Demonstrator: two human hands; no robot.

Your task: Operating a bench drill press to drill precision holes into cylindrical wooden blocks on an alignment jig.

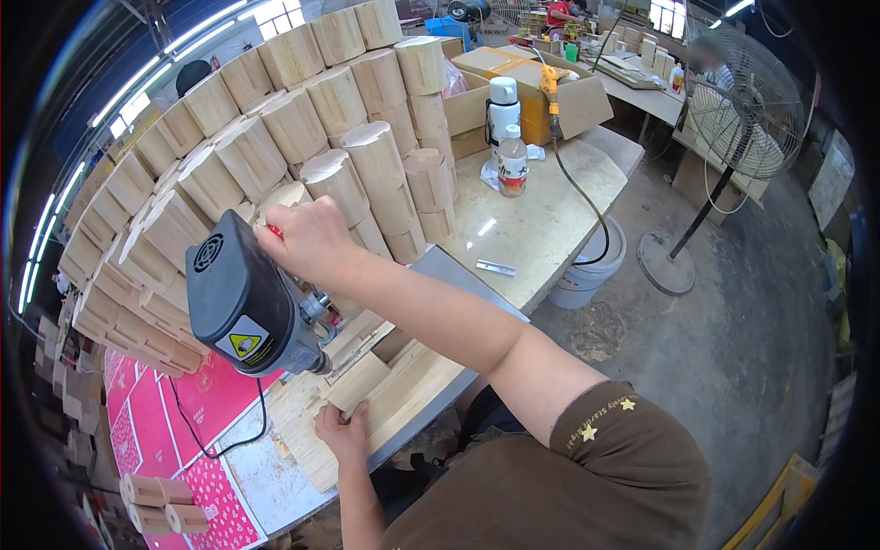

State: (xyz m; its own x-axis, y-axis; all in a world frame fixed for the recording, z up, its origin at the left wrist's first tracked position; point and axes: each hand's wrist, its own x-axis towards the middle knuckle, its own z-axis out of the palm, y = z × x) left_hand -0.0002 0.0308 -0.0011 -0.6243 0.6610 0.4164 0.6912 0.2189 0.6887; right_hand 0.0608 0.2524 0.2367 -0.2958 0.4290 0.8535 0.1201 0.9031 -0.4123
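Note:
A dark grey bench drill press [243, 293] with a yellow warning label stands left of centre. Beside its top, my right hand [316, 236] is closed around what looks like its feed lever; a red end shows by the fingers. The chuck [319, 364] points down toward a pale wooden block [359, 380], which lies against wooden strips on a board [408, 390]. My left hand [344, 429] grips the near end of this block, with the fingertips partly hidden. Whether the bit touches the wood cannot be made out.
Tall stacks of rounded wooden blocks [298, 124] rise behind the drill press. More blocks [165, 504] sit on pink printed sheets [220, 394] at left. Rightward are a bottle [512, 163], white flask [503, 103], cardboard box [568, 101], bucket [591, 266] and standing fan [747, 110].

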